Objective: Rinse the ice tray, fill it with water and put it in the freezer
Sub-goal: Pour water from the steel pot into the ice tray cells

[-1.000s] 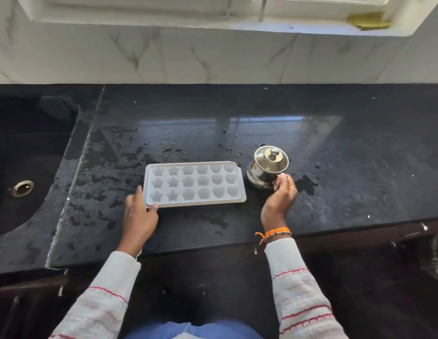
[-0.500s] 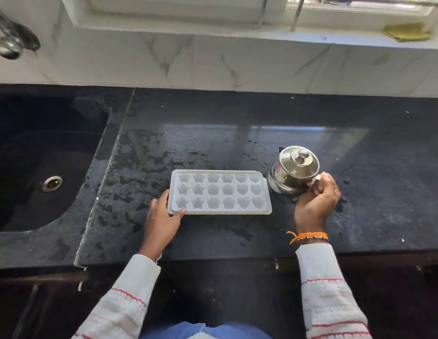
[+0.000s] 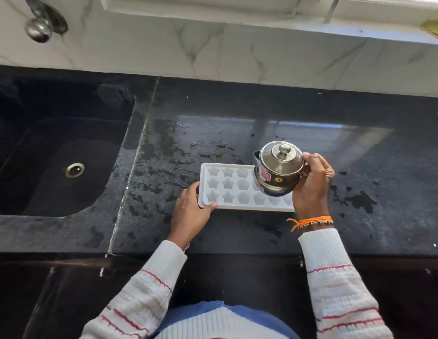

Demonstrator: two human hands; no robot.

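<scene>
Lifted off the counter since the earlier frame, the steel jug (image 3: 278,172) hung over the right end of the ice tray (image 3: 237,189), where a moment before it had stood on the black stone just beside that end. Nearest the camera were the striped white sleeves (image 3: 335,277) and an orange thread band (image 3: 311,221) at the right wrist. The right hand (image 3: 312,184) gripped the jug at its far-right side, fingers curled round it, the lid with its knob in place and the spout towards the upper left. The left hand (image 3: 191,211) held the tray's near-left corner, thumb laid on the rim and fingers curled round the left edge; it had kept that hold from before. White and rectangular, the tray lay flat on the wet counter (image 3: 237,118), its moulds star-shaped on the left and rounded further right; whether they held water could not be told. Left of the counter sat the dark sink (image 3: 29,155) with its drain (image 3: 74,169), and beyond, a tap (image 3: 39,28) before the marble-patterned wall (image 3: 237,57).
</scene>
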